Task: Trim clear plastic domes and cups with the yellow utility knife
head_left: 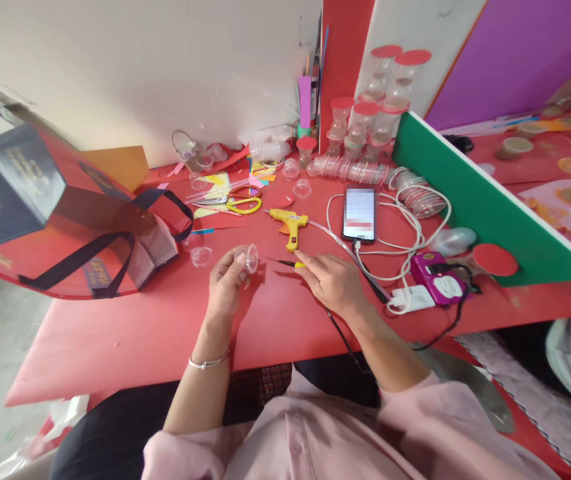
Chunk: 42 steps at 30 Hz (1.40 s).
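A small clear plastic cup (251,259) is pinched in my left hand (228,277), its rim turned to the right. My right hand (332,283) closes around a soldering iron (292,264) with a yellow handle. The iron's thin dark tip points left at the cup, with a gap between them, and its black cord runs down to the table edge. Just beyond my right fingertips lies a yellow glue gun (290,225). Another clear cup (201,257) rests to the left of my left hand. Yellow-handled scissors (238,202) lie farther back.
A phone (360,213) on a white cable lies to the right, near a purple power adapter (438,277). Stacked clear cups (350,170) line the back, beside a green divider (475,200). A red bag (80,227) stands at left on the red table (165,333).
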{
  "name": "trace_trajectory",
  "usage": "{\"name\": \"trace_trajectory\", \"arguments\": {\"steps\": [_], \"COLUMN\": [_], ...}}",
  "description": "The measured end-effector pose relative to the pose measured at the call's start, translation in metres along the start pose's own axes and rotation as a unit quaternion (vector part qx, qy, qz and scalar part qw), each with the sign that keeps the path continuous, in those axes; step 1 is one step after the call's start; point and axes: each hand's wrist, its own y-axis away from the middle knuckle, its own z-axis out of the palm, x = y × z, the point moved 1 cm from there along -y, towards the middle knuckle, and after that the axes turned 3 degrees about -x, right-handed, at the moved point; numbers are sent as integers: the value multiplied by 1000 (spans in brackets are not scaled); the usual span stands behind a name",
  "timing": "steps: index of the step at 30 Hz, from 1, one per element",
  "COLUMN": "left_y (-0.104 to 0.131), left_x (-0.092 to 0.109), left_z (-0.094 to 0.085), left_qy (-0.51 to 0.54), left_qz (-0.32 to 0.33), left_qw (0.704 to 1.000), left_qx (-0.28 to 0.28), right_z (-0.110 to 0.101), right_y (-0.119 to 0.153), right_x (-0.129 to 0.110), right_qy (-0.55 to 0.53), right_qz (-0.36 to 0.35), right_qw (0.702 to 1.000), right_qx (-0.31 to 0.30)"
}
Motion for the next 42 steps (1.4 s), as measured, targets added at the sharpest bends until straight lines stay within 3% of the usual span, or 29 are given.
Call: {"name": "trace_trajectory", "arguments": {"steps": [3,21,42], "left_y": [0,9,9], "left_x": [-1,2,1], "left_z": [0,4,8], "left_qy": [11,22,41], "left_qz": [2,0,0], "left_qw": [1000,998,998], "left_qx": [-1,-65,-38], "right_z": [-1,-1,0], "right_y": [1,0,0], "right_x": [0,-1,-6], "right_qy": [-16,-2,-17], "right_qz": [25,25,63], "right_qw": [999,1000,993], "right_qx": [17,-3,-103]}}
